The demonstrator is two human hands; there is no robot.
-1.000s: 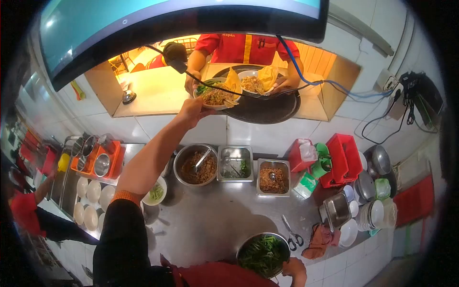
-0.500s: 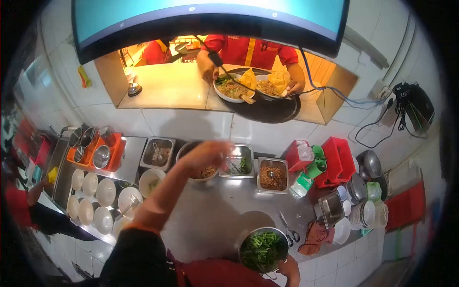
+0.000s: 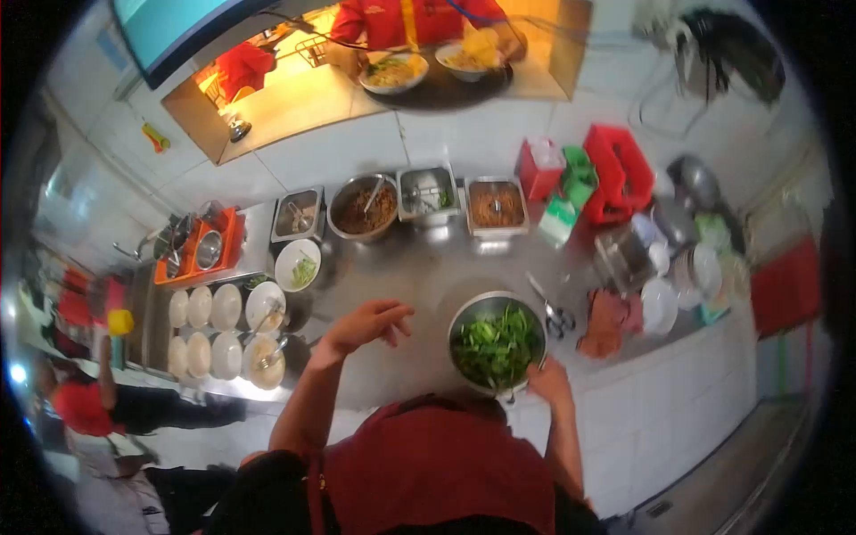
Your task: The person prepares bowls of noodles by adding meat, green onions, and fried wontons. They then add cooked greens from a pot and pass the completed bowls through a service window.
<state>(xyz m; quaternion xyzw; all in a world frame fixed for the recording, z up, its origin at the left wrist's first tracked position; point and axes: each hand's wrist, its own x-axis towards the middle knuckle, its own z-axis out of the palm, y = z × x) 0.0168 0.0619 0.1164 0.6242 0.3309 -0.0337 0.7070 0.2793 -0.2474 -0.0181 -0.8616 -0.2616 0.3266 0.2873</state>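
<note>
A metal bowl of leafy greens (image 3: 497, 343) stands on the steel counter (image 3: 392, 276), near its front edge. At the bowl's lower right rim, my right hand (image 3: 549, 382) grips the edge. My left hand (image 3: 370, 325) hovers over the counter left of the bowl, fingers apart and holding nothing. Black-handled scissors (image 3: 555, 312) lie just right of the bowl. Along the back stand a round bowl of brown minced topping (image 3: 364, 209) and a metal tray of similar topping (image 3: 497, 208). Between them is a tray with some chopped greens (image 3: 428, 192).
Several pale bowls (image 3: 226, 306) stand in rows at the left, beside an orange rack (image 3: 234, 239). Red cloths (image 3: 606, 325), dishes and red baskets (image 3: 619, 174) fill the right. A person (image 3: 419, 25) behind the hatch holds two filled bowls; another stands far left.
My left hand has drawn back from above the rear containers to beside the greens bowl. The camera view has shifted and tilted. My right hand stays at the bowl's rim.
</note>
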